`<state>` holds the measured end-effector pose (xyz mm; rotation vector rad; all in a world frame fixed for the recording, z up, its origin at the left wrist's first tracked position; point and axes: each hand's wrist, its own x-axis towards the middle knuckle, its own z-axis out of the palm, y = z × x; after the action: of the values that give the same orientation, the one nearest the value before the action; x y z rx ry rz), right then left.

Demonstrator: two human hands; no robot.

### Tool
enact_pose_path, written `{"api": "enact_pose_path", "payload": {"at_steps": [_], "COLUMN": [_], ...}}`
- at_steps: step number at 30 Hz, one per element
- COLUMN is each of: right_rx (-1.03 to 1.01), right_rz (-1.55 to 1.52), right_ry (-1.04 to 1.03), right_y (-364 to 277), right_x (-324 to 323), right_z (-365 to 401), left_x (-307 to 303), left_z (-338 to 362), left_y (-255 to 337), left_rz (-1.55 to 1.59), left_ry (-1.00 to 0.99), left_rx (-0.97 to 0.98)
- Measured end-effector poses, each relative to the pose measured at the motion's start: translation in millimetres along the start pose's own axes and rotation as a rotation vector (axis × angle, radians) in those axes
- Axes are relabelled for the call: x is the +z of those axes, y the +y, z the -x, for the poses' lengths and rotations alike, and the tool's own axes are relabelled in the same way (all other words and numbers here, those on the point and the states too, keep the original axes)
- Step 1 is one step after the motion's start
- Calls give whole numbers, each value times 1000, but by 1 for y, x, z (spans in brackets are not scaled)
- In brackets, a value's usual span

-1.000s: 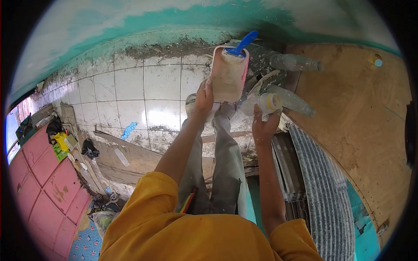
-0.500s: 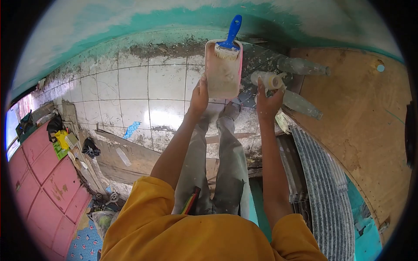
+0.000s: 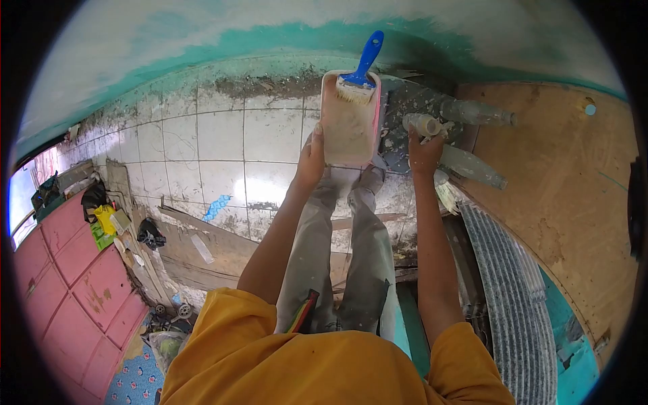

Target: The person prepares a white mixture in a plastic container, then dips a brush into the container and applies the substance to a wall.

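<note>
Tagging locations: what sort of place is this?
Probably a room being repainted: left hand holds a paint tray with brush, right hand seemingly a roller, above a splattered tile floor by a teal wall.

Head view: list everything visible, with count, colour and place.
tray: 1, pink, cream inside, top centre
brush: 1, blue handle, at the tray's far end
roller: 1, cream, right of the tray
bottles: 2, clear, dusty, by the board's left edge
board: 1, brown, right
corrugated sheet: 1, grey, lower right
floor tiles: many, white, centre left
panels: several, pink, lower left
left hand: 1, holds the tray
right hand: 1, grips the roller
</note>
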<state>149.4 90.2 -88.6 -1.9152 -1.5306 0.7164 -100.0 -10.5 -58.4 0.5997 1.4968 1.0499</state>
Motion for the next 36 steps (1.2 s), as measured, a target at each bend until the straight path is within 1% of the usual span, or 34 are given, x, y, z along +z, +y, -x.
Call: {"api": "enact_pose_path", "payload": {"at_steps": [3, 5, 6, 8, 9, 11, 12, 14, 15, 17, 20, 21, 23, 24, 26, 27, 29, 33, 35, 36], "right_rx": [-49, -139, -145, -314, -319, -208, -216, -467, -473, -475, -560, -569, -628, -637, -554, -560, -576, -518, -632, -634], "right_rz": [40, -28, -32, -47, -51, -274, -279, -224, -225, 10, 50, 52, 39, 40, 36, 38, -61, -154, -98, -101], "right_ry": [-24, 69, 75, 187, 194, -67, -60, -187, -179, -387, -424, -422, -415, -411, -448, -447, -326, -260, -257, -256], "right_y": [-5, -11, -24, -77, -110, -175, -194, -224, -234, -254, -270, -277, -292, -301, -322, -327, -340, -361, -363, -366], "right_x": [-6, -10, -16, -34, -44, -60, -62, -63, -68, -82, -109, -118, -139, -150, -171, -179, -190, -206, -208, -211], "right_z": [-1, -1, 0, 1, 1, 0, -4, -18, -23, -29, -16, -7, 10, 20, 40, 47, 57, 79, 84, 88], "left_x": [-7, -13, -15, -15, -15, -15, -15, -16, -16, -17, -19, -22, -26, -27, -28, -28, -29, -34, -36, -37], "left_z": [5, 9, 12, 20, 26, 36, 40, 53, 60, 76, 98, 104, 112, 116, 126, 132, 141, 160, 167, 176], "left_y": [9, 18, 23, 38, 52, 70, 75, 80, 88, 106, 131, 138, 151, 159, 173, 180, 196, 219, 229, 237], "left_rz": [38, 57, 45, 32, -17, -71, -84, -123, -124, -103, -91, -86, -108, -105, -38, -35, 12, 0, 32, 30], "left_ry": [-31, -52, -70, -91, -96, -103, -82, -58, -61, -66, -78, -76, -148, -147, -162, -161, -167, -159, -155, -153], "left_rx": [-12, -19, 9, 47, 49, 66, 92, 140, 149, 131, 112, 120, 55, 63, 28, 33, 71, 71, 62, 64]}}
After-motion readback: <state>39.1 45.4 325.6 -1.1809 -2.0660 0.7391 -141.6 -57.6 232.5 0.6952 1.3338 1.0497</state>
